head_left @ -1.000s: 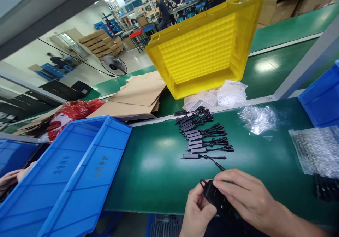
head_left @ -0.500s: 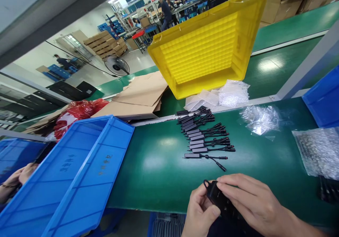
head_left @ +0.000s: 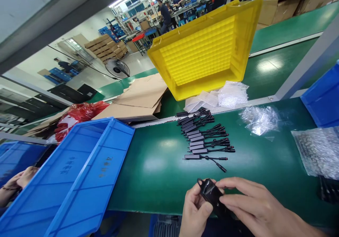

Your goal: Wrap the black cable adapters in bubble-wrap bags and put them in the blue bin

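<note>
A flat black plastic part (head_left: 210, 194) with a loop at its far end is held near the front edge of the green belt (head_left: 159, 166). My left hand (head_left: 194, 214) grips it from the left, thumb on its side. My right hand (head_left: 254, 207) closes over it from the right, fingers pinching its top. Just beyond my hands, several black modules with thin cables (head_left: 205, 136) lie in a neat row on the belt.
A tilted blue tray (head_left: 76, 180) overhangs the belt at left, and another person's hand (head_left: 18, 180) shows beside it. A yellow bin (head_left: 209, 49) leans at the back, by flat cardboard (head_left: 140, 95). Clear bags (head_left: 261, 118) and a blue bin (head_left: 323, 99) are at right.
The black part has shifted slightly left and up between my hands. My right fingers have slid along it. The view has drifted a little.
</note>
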`<action>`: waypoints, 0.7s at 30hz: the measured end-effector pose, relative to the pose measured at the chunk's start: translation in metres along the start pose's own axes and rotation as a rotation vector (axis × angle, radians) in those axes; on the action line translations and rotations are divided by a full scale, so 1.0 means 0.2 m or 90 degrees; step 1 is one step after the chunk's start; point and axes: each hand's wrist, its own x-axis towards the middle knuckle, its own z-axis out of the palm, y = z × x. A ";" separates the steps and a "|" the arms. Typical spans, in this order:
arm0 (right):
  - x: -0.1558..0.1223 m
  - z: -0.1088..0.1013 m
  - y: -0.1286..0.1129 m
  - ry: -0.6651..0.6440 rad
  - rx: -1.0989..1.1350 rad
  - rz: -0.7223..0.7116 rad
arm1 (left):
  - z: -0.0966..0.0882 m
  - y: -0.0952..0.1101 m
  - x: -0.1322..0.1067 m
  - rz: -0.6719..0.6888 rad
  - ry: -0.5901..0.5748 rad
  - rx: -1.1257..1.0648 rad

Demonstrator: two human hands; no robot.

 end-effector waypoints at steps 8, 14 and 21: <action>0.02 0.04 0.03 -0.003 0.022 0.051 | 0.05 0.03 0.02 0.022 -0.086 0.045; 0.02 -0.04 0.13 0.078 -0.080 0.022 | 0.07 0.04 0.03 -0.024 0.030 -0.032; -0.03 -0.38 0.81 0.280 -0.505 0.315 | 0.04 0.10 0.05 -0.039 0.091 -0.091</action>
